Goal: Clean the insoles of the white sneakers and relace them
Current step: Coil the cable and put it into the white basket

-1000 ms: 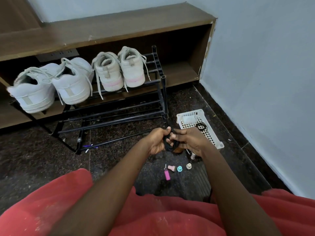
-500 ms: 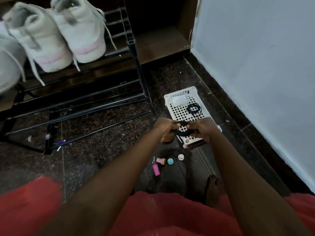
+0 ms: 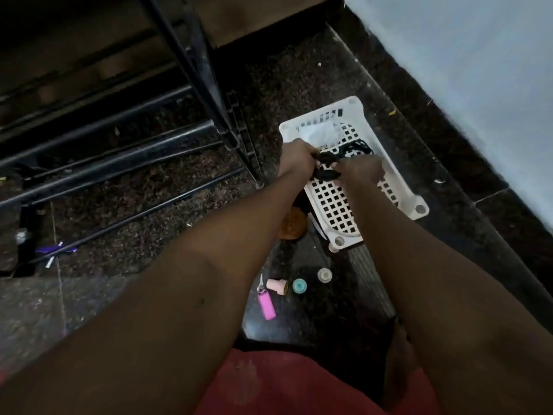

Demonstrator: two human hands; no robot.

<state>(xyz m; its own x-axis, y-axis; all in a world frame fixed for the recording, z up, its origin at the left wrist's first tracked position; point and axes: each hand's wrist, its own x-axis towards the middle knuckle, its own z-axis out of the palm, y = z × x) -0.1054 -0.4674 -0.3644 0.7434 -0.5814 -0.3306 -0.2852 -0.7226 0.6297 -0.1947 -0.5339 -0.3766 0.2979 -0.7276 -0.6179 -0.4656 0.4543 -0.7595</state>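
fingers (image 3: pixel 310 151) of the left hand (image 3: pixel 294 158) are curling around one end of a black bundled lace (image 3: pixel 326 166). the right hand (image 3: pixel 360 172) is gripping the other end, so both hands are holding the same bundle between them. it's all a bit blurred, so i'm not making out the individual right fingers.

the bundle is hanging over the middle of a white perforated plastic basket (image 3: pixel 419 206); i can't tell if it's touching the bottom. inside the basket, a white folded cloth or packet (image 3: pixel 318 133) is lying at the far end. a second black coiled lace (image 3: pixel 360 147) is sitting just beside it, toward the right wall.

the basket is sitting on the dark speckled stone floor (image 3: pixel 143 205), near the corner post of a black metal shoe rack (image 3: pixel 206 79). a brown round thing (image 3: pixel 293 226) is peeking out just beside the basket's near left side, partly hiding under the left forearm.

closer in, between the forearms, a cream round cap (image 3: pixel 324 275), a teal round cap (image 3: pixel 299 286), a pale pink cap (image 3: pixel 276 286) and a pink cylinder with a small metal clip (image 3: pixel 266 305) are lying in a loose row on the floor. a bare foot (image 3: pixel 398 363) is resting beside the right forearm, with red fabric (image 3: pixel 284 390) spreading along the bottom edge. a pale blue wall (image 3: pixel 478 70) is running along the right.
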